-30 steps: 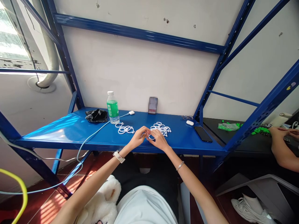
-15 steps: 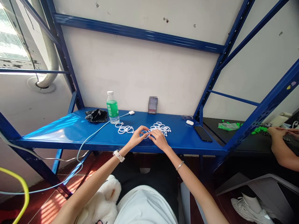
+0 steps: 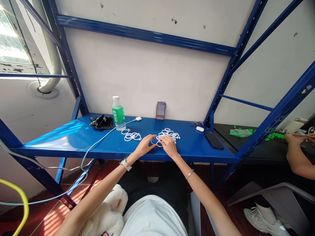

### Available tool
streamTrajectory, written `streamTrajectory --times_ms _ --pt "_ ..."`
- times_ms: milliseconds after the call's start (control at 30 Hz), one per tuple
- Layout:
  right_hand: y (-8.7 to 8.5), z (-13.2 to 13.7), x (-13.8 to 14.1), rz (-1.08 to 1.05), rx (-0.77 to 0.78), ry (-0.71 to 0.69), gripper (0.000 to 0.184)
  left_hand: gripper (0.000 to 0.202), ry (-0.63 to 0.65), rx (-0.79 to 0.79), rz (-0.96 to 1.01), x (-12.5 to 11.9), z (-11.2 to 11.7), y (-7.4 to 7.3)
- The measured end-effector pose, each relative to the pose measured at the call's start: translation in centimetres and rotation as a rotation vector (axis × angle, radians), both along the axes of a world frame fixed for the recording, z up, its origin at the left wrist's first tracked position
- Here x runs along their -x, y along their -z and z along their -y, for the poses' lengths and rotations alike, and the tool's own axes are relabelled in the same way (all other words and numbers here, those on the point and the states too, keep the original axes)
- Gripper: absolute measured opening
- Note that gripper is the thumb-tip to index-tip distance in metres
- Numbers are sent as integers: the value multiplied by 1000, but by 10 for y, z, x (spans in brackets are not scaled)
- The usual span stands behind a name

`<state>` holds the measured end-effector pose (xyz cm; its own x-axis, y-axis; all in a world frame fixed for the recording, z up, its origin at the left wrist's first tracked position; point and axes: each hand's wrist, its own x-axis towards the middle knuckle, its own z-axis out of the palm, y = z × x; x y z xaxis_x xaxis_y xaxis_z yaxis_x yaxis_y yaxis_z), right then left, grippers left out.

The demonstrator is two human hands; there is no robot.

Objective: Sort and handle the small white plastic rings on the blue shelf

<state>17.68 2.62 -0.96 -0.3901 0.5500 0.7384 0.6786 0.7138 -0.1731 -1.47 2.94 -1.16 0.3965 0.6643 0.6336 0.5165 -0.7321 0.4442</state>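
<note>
My left hand [image 3: 145, 146] and my right hand [image 3: 169, 145] rest on the blue shelf [image 3: 73, 139], fingertips meeting on a white plastic ring [image 3: 155, 141]. Both hands pinch that ring between them. Just behind my right hand lies a heap of white rings [image 3: 169, 134]. A smaller cluster of linked white rings [image 3: 132, 135] lies to the left of my left hand. I wear a watch on the left wrist and a thin bracelet on the right.
A green-labelled bottle [image 3: 118, 113], a black bag [image 3: 101, 121], a white charger [image 3: 138, 118] with its cable, a small card [image 3: 160, 110], an earbud case [image 3: 200, 129] and a phone [image 3: 213, 141] sit on the shelf. Another person's arm [image 3: 296, 157] works at the right.
My hands have lowered slightly toward the shelf and shifted a little right, still together on the ring. The other person's arm has moved slightly.
</note>
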Motion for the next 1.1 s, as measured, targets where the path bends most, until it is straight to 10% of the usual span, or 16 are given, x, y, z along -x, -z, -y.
streamTrajectory --times_ms 1100 --pt "-3 3 0 -59 105 16 23 37 -106 -36 -83 -2 2 4"
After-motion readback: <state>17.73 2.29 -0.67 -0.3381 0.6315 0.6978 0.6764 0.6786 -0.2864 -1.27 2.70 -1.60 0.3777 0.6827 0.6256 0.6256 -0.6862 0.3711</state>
